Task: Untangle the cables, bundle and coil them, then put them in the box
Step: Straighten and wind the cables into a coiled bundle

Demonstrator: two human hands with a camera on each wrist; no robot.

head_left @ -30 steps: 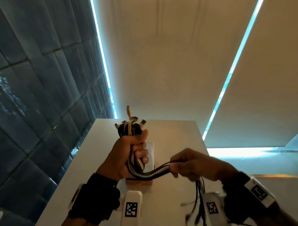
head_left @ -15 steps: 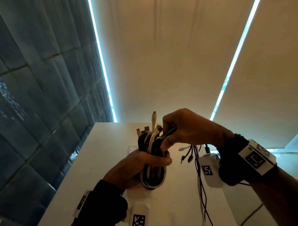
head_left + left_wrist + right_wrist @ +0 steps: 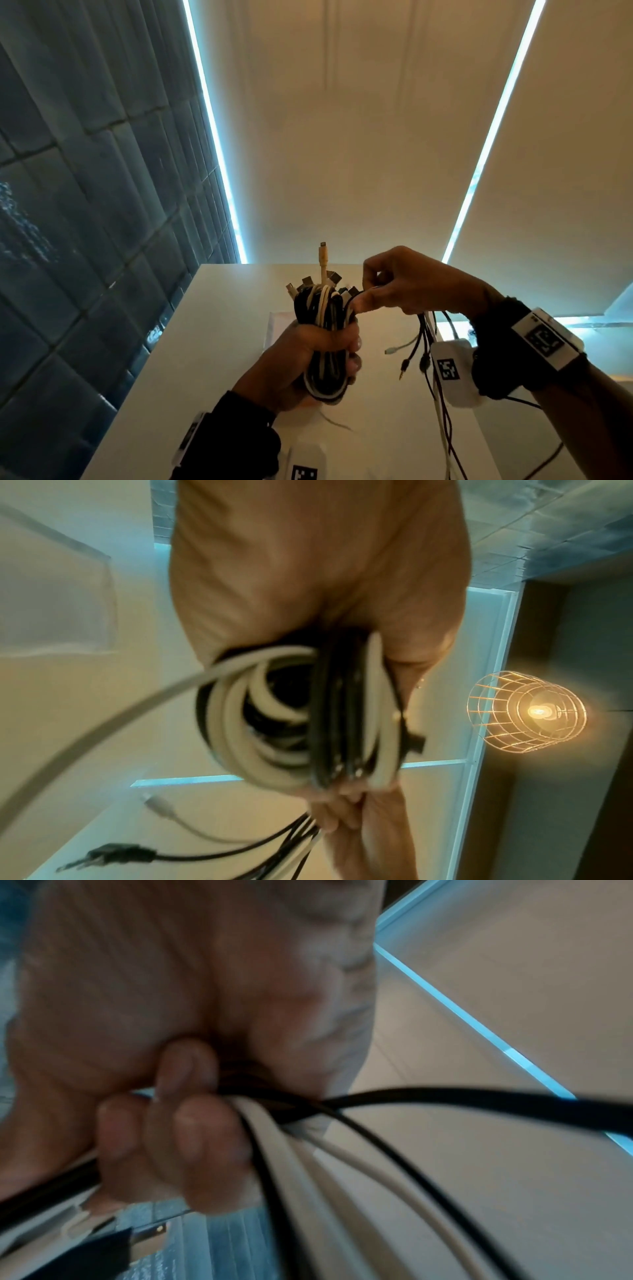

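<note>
A coiled bundle of black and white cables (image 3: 323, 346) stands upright in my left hand (image 3: 308, 363), whose fingers wrap round its middle. Several plugs (image 3: 322, 274) stick out of its top. In the left wrist view the cable bundle (image 3: 301, 712) shows its loops below the palm. My right hand (image 3: 387, 291) grips the loose cable tails (image 3: 428, 346) at the top right of the coil; the tails hang down past the wrist with their plugs dangling. The right wrist view shows fingers (image 3: 192, 1118) curled round black and white cable tails (image 3: 308, 1123). A pale box (image 3: 274, 329) lies on the table under the hands, mostly hidden.
The white table (image 3: 191, 359) runs forward to a beige blind. A dark tiled wall (image 3: 85, 240) stands along the left. A lit wire-cage lamp (image 3: 527, 712) shows in the left wrist view.
My right hand swung the loose tails up from low right of the coil to its top, and now sits slightly lower and further right. The left hand kept its hold and turned the coil.
</note>
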